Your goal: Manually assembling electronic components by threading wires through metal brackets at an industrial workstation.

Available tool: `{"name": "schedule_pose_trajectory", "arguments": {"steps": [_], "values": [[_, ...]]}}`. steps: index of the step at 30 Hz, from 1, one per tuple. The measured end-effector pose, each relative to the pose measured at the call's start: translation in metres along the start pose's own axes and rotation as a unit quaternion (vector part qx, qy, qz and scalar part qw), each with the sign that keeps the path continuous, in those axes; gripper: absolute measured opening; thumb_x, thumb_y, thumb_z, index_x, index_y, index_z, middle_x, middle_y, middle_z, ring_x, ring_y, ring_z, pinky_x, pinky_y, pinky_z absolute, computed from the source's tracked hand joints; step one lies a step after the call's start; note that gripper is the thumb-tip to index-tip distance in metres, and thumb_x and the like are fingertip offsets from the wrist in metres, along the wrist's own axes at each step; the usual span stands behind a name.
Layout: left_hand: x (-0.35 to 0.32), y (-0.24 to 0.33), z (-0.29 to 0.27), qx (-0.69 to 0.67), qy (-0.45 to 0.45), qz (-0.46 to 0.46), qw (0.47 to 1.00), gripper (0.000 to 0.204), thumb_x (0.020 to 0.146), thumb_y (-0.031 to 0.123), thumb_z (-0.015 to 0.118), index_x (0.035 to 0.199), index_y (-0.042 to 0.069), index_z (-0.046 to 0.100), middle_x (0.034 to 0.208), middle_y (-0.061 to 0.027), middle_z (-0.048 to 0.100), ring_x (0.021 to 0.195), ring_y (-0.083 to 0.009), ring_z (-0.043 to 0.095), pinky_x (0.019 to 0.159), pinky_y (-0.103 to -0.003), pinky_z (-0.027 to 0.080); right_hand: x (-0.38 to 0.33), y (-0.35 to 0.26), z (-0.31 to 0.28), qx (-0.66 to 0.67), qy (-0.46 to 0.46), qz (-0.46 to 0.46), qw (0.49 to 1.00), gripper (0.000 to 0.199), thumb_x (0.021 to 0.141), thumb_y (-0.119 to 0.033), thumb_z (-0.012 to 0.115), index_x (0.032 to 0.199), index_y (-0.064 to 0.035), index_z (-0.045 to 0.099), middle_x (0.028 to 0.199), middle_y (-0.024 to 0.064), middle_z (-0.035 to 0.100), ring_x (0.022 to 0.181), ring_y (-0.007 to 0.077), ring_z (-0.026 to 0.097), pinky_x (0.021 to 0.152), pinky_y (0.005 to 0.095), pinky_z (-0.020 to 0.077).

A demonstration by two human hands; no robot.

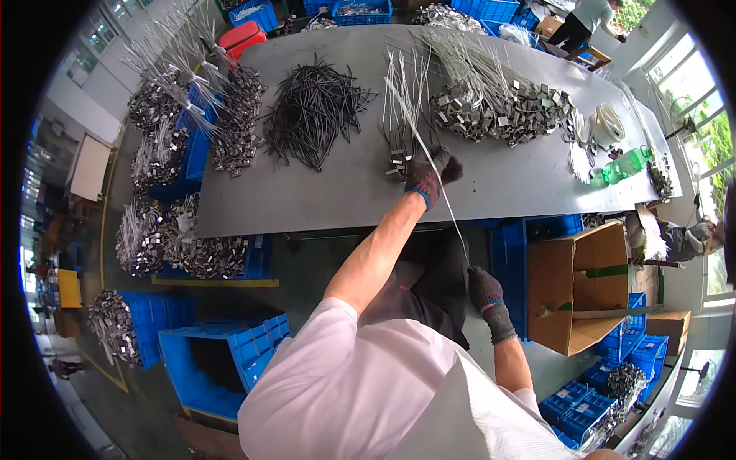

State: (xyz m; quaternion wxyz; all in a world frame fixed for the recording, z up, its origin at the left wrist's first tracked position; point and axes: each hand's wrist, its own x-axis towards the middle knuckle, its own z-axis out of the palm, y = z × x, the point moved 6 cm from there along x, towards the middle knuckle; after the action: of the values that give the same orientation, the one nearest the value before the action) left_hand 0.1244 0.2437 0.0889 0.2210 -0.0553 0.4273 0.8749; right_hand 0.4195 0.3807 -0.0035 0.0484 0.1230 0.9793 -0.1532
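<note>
My left hand (428, 178), in a dark knitted glove, is closed at the near part of the metal table (322, 203), around a thin white wire (452, 212). The wire slants from the table through that hand down to my right hand (484, 289). There, beyond the table's near edge and above my lap, the gloved right fingers are closed on its lower end. Just left of my left hand lie small metal clips (398, 161) with white wires (399, 96) stretching away from them. Exactly how my left fingers grip is partly hidden.
A heap of black strips (318, 111) lies at left. At the back right sits a pile of metal clips (498, 111) with wires. A green bottle (627, 165) lies near the right end. An open cardboard box (552, 287) and a blue crate (222, 360) flank me.
</note>
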Motion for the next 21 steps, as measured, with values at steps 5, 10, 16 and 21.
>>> {"name": "schedule_pose_trajectory", "arguments": {"steps": [5, 10, 16, 21], "values": [[0.003, 0.05, -0.001, -0.087, 0.035, 0.123, 0.988, 0.012, 0.1, 0.014, 0.061, 0.104, 0.003, 0.059, 0.088, -0.0136, 0.072, 0.069, -0.0245, 0.073, 0.061, -0.037, 0.062, -0.02, 0.045, 0.013, -0.04, -0.062, 0.064, 0.995, 0.016, 0.091, -0.017, 0.057, 0.099, -0.008, 0.068, 0.093, 0.0204, 0.071, 0.09, 0.0424, 0.069, 0.072, 0.0515, 0.0558], [-0.016, 0.092, -0.001, 0.006, 0.078, 0.265, 0.961, 0.011, 0.101, 0.012, 0.058, 0.106, 0.002, 0.056, 0.088, -0.014, 0.071, 0.069, -0.023, 0.071, 0.061, -0.035, 0.061, -0.055, 0.093, 0.044, -0.075, -0.143, 0.113, 0.98, 0.019, 0.091, -0.018, 0.057, 0.1, -0.0074, 0.07, 0.094, 0.0222, 0.072, 0.091, 0.0422, 0.07, 0.073, 0.0512, 0.056], [-0.013, 0.043, 0.014, 0.157, -0.014, 0.167, 0.973, 0.014, 0.098, 0.014, 0.062, 0.102, 0.001, 0.06, 0.08, -0.0103, 0.069, 0.066, -0.0168, 0.067, 0.058, -0.03, 0.055, -0.043, 0.088, 0.049, -0.009, -0.053, 0.073, 0.996, 0.02, 0.093, -0.019, 0.058, 0.097, -0.0041, 0.069, 0.091, 0.0228, 0.072, 0.084, 0.041, 0.07, 0.071, 0.0487, 0.0561], [-0.039, -0.06, 0.012, 0.387, -0.149, 0.101, 0.904, 0.018, 0.088, 0.017, 0.071, 0.086, -0.001, 0.071, 0.075, -0.0041, 0.069, 0.067, -0.0102, 0.062, 0.062, -0.028, 0.052, 0.05, -0.006, -0.033, 0.515, 0.046, 0.161, 0.841, 0.037, 0.094, -0.02, 0.062, 0.126, -0.0025, 0.058, 0.122, 0.0221, 0.062, 0.108, 0.041, 0.063, 0.088, 0.0441, 0.0546]]}}
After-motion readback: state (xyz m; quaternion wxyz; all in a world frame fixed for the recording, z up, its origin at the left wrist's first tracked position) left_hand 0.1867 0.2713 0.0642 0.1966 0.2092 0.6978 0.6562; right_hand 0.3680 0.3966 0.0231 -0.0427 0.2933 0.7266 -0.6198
